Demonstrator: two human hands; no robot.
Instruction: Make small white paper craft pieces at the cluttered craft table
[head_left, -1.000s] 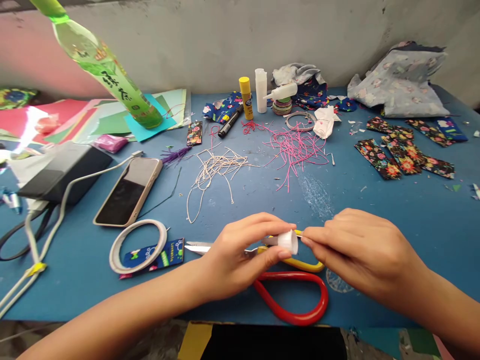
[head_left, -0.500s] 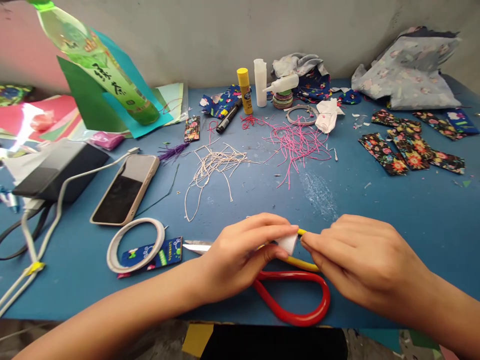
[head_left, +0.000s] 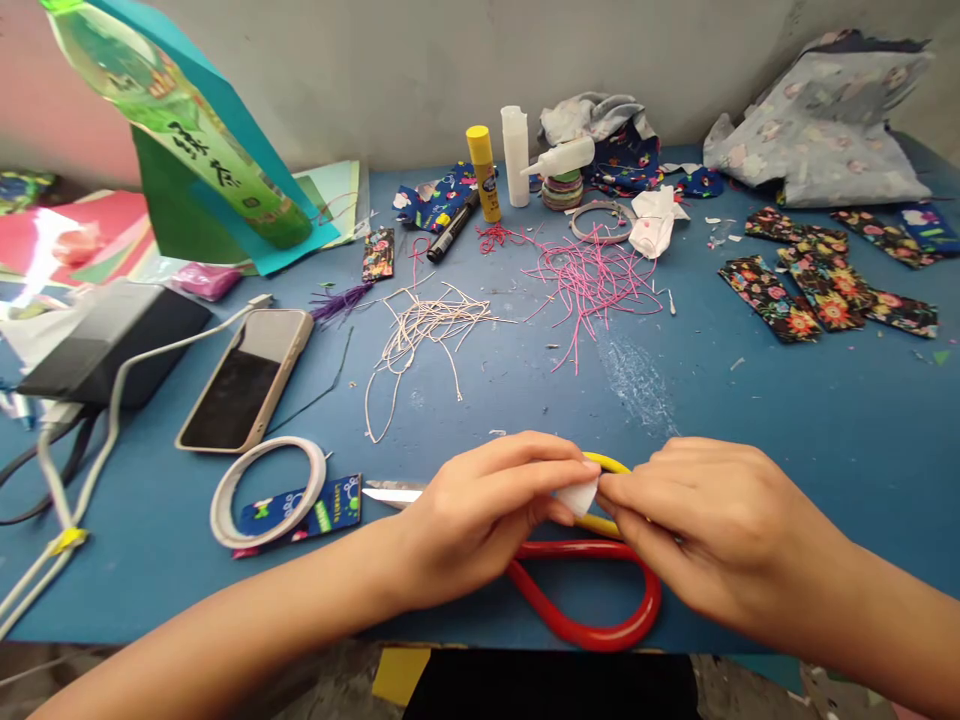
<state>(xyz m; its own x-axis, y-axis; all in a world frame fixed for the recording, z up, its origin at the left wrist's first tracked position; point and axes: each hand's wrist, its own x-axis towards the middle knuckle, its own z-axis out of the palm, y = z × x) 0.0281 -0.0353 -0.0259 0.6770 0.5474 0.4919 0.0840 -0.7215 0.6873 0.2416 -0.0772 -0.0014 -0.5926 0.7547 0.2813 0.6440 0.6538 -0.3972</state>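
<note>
Hands (head_left: 487, 510): bare, slim-fingered. Forearms (head_left: 292, 620): bare along their visible length, tapering toward the wrists. Plain black garment (head_left: 547, 690): at the lap.

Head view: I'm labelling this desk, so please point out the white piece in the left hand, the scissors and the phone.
White piece (head_left: 578, 498): head view, its exposed side.
Scissors (head_left: 585, 549): head view, red handle loop.
Phone (head_left: 246, 382): head view, dark screen.

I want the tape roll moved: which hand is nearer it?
Left. The left hand is right of the tape roll; the right hand is farther right.
</note>
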